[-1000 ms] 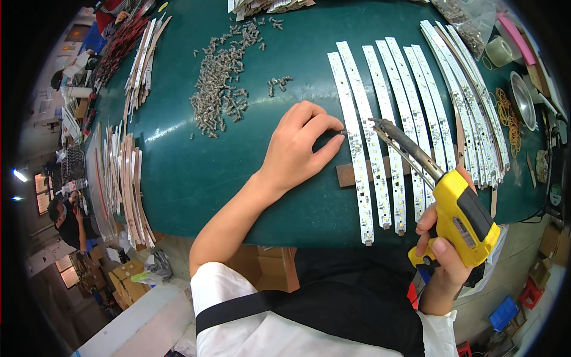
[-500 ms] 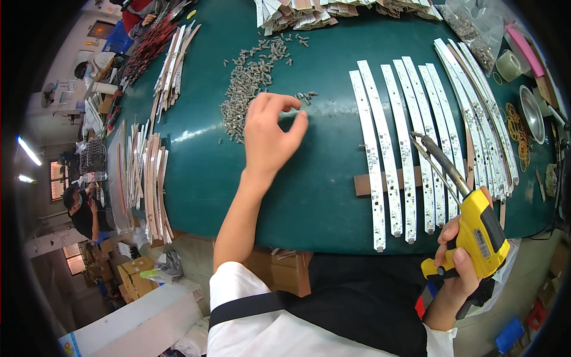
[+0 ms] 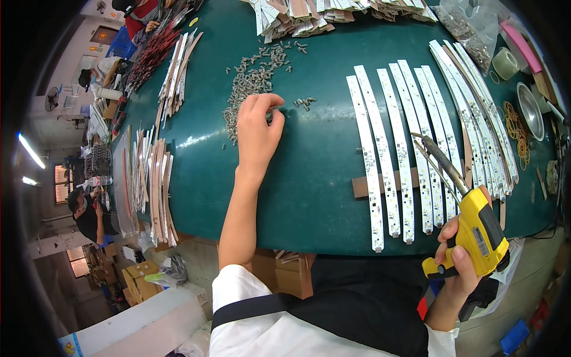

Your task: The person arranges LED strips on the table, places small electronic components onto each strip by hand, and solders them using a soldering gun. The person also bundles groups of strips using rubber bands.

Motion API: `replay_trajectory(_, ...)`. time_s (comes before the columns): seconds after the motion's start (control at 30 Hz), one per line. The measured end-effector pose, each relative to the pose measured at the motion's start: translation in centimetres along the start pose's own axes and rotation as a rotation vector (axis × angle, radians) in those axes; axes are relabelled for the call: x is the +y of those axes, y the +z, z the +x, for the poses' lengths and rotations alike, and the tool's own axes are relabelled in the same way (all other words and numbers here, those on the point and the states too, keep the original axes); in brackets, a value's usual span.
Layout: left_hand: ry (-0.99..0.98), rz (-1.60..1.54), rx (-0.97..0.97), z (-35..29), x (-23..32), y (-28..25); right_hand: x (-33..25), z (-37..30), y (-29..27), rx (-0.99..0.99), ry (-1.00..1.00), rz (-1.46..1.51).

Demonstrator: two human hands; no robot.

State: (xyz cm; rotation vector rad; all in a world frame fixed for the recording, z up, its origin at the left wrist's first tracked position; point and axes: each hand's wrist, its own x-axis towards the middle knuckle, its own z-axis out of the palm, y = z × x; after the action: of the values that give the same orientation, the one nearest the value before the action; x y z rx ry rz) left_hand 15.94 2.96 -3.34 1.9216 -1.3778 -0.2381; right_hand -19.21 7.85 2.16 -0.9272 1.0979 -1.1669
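Observation:
My left hand [image 3: 257, 134] is over the right side of a pile of small grey metal parts [image 3: 250, 83]. Its thumb and curled fingers come together in a pinch, and what lies between the tips is too small to make out. In my right hand [image 3: 461, 262] is a yellow soldering gun [image 3: 480, 232], its long metal tip angled up and left over a row of white LED circuit strips [image 3: 389, 154]. These strips lie side by side across a brown bar [image 3: 361, 187]. A few loose metal parts [image 3: 304, 103] sit just right of my left hand.
More LED strips [image 3: 476, 113] are stacked at the right, beside rubber bands [image 3: 516, 134], a metal bowl [image 3: 530, 111] and a tape roll [image 3: 505, 63]. Piles of strips stand at the far edge [image 3: 333, 15] and left [image 3: 157, 190]. A co-worker [image 3: 89, 214] is at far left.
My left hand has moved a little left, toward the metal parts, and its thumb and forefinger have drawn closer together. My right hand and the soldering gun stay almost where they were.

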Motion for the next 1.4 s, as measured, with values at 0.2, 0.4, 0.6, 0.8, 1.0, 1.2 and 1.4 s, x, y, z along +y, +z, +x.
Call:
replay_trajectory(0.2, 0.283, 0.172, 0.06, 0.3, -0.4, 0.9, 0.0, 0.0, -0.4, -0.031, 0.011, 0.009)
replay_trajectory(0.4, 0.33, 0.262, 0.029, 0.4, -0.6, 1.0, -0.1, -0.3, -0.7, -0.011, 0.017, 0.024)
replay_trajectory(0.6, 0.18, -0.179, -0.16, -1.6, 4.6, 1.4, -0.3, -0.1, -1.0, 0.004, 0.029, 0.026)
replay_trajectory(0.8, 0.589, -0.017, -0.401, -3.3, 7.5, 3.7, -0.3, -0.2, -1.3, -0.011, 0.029, 0.034)
replay_trajectory(1.0, 0.365, -0.134, -0.438, -2.6, 8.0, 3.5, -0.5, -0.3, -1.7, -0.008, 0.047, 0.024)
replay_trajectory(1.2, 0.26, -0.246, -0.424, -2.2, 7.9, 5.0, -0.6, -0.2, -1.6, -0.038, 0.061, 0.03)
replay_trajectory(1.4, 0.383, -0.115, -0.254, -2.5, 7.1, 6.2, -0.4, -0.2, -1.4, -0.021, 0.06, 0.036)
